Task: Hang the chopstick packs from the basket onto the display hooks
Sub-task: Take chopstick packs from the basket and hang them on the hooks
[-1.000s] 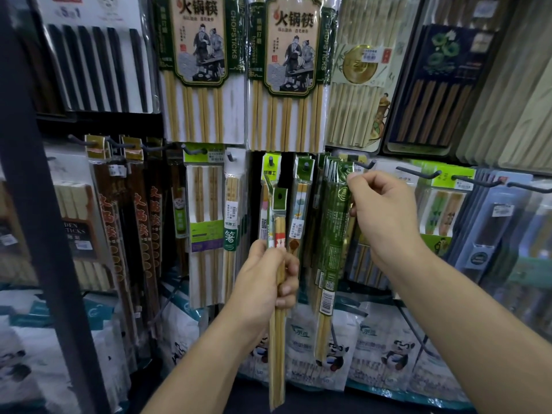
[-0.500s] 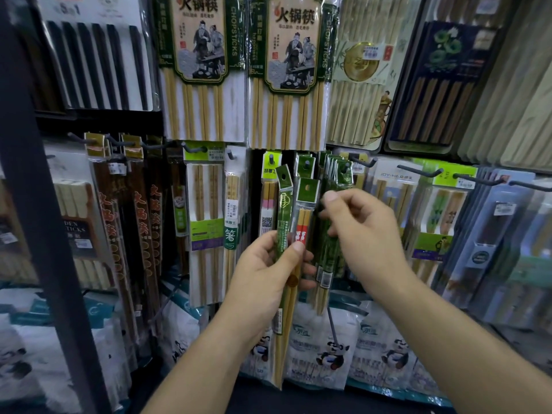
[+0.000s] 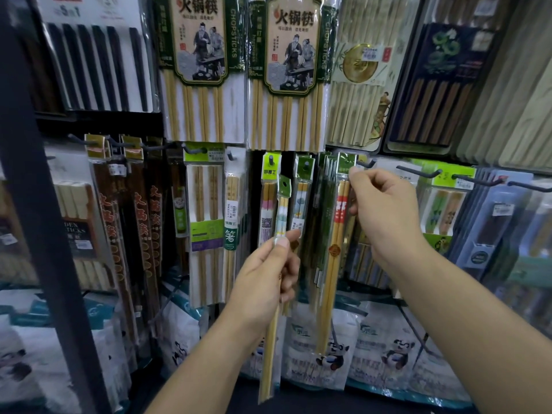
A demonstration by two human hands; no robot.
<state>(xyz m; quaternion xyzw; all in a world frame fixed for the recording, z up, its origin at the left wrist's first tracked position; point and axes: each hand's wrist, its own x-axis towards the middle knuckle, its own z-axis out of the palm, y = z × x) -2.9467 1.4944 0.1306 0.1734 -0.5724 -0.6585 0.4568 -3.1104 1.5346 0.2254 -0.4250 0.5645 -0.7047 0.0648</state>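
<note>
My left hand [image 3: 268, 276] grips a slim chopstick pack with a green header [image 3: 280, 210], held upright in front of the hanging rows. My right hand [image 3: 385, 210] pinches the green header of a red-and-white chopstick pack [image 3: 339, 231] and holds it up at the tip of a dark display hook [image 3: 366, 164]. I cannot tell whether the header's hole is over the hook. Several green packs [image 3: 324, 204] hang just left of it. The basket is out of view.
Large hot-pot chopstick packs [image 3: 286, 70] hang in the row above. More dark hooks [image 3: 418, 171] stick out to the right, with boxed sets behind them. A black shelf post [image 3: 38, 204] runs down the left. Panda-printed bags [image 3: 328, 354] fill the bottom row.
My right hand took the red-and-white pack from my left hand's bundle and lifted it up to the hook. My left hand now holds a single pack, raised slightly.
</note>
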